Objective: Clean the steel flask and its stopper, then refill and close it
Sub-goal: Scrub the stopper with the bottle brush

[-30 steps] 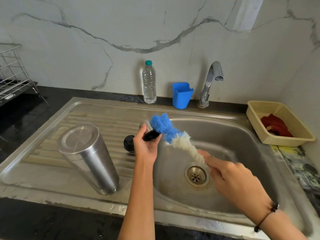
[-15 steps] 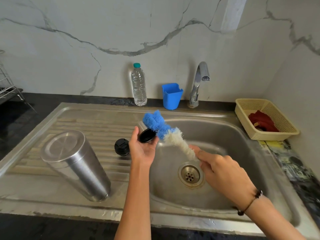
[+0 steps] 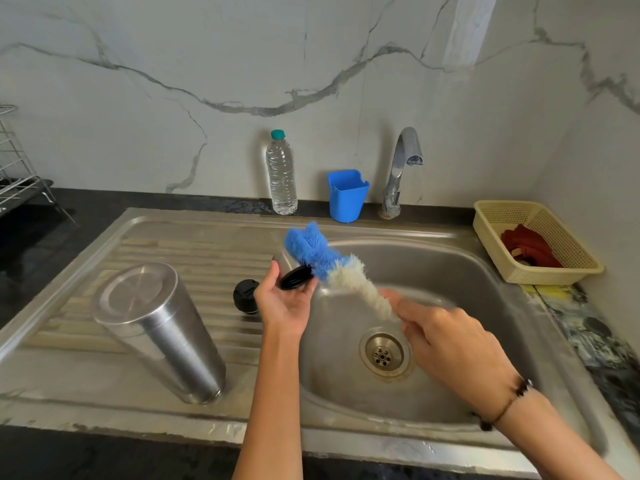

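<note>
The steel flask point(image 3: 157, 329) stands upside down on the ribbed drainboard point(image 3: 194, 251) at the left. A black stopper point(image 3: 244, 294) lies on the drainboard just left of my left hand point(image 3: 285, 303). That hand holds a flat black lid piece point(image 3: 295, 272) between thumb and fingertips over the basin's left rim. My right hand point(image 3: 446, 341) grips the handle end of a bottle brush point(image 3: 332, 268) with a blue tip and white bristles. The blue tip touches the lid piece.
The steel sink basin point(image 3: 450, 278) with its drain point(image 3: 382, 353) lies under both hands. Behind it stand a water bottle point(image 3: 281, 173), a blue cup point(image 3: 346, 195) and the tap point(image 3: 401, 168). A yellow basket point(image 3: 535, 242) with a red cloth sits right; a wire rack point(image 3: 17, 168) far left.
The brush has shifted a little against the lid piece; both hands keep their hold. The camera has swung slightly, so the scene sits differently in the frame.
</note>
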`<action>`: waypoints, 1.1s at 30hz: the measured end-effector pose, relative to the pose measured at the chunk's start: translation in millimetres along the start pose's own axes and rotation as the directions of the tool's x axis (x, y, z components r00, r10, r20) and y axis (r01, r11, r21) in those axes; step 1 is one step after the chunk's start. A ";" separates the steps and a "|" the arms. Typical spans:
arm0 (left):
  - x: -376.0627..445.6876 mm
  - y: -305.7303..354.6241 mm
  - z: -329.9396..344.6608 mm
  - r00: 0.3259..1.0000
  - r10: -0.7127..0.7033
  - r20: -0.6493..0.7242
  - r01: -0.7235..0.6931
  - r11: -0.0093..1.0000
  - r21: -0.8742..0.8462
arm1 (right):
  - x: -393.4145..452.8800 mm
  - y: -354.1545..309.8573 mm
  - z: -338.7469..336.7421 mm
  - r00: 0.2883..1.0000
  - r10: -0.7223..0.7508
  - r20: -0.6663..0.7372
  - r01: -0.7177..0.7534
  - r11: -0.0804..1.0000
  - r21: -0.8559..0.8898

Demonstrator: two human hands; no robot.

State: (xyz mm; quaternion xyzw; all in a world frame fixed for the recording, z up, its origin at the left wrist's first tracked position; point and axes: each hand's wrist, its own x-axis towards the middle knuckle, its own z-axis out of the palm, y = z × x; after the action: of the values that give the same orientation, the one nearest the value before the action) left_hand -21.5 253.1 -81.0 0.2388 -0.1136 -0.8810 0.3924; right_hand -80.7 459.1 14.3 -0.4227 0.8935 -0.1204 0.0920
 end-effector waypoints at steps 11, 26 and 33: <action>-1.6 -0.8 4.0 0.997 -0.017 0.077 0.019 0.999 -0.030 | 3.5 11.0 3.2 0.998 -0.044 -0.047 0.051 0.989 0.140; 3.7 4.9 2.6 0.999 0.029 0.025 -0.030 0.999 0.043 | -7.6 26.2 9.5 0.997 -0.057 0.046 0.031 0.903 0.429; 1.5 -0.3 10.7 1.000 -0.022 0.011 0.022 0.999 -0.040 | -8.8 28.3 6.2 0.998 -0.067 -0.007 0.063 0.887 0.458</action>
State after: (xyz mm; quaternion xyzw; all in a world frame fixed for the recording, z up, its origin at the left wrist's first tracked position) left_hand -28.0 252.3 -72.4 0.2274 -0.0953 -0.8885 0.3869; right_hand -94.3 482.4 0.6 -0.4194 0.8250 -0.3284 0.1890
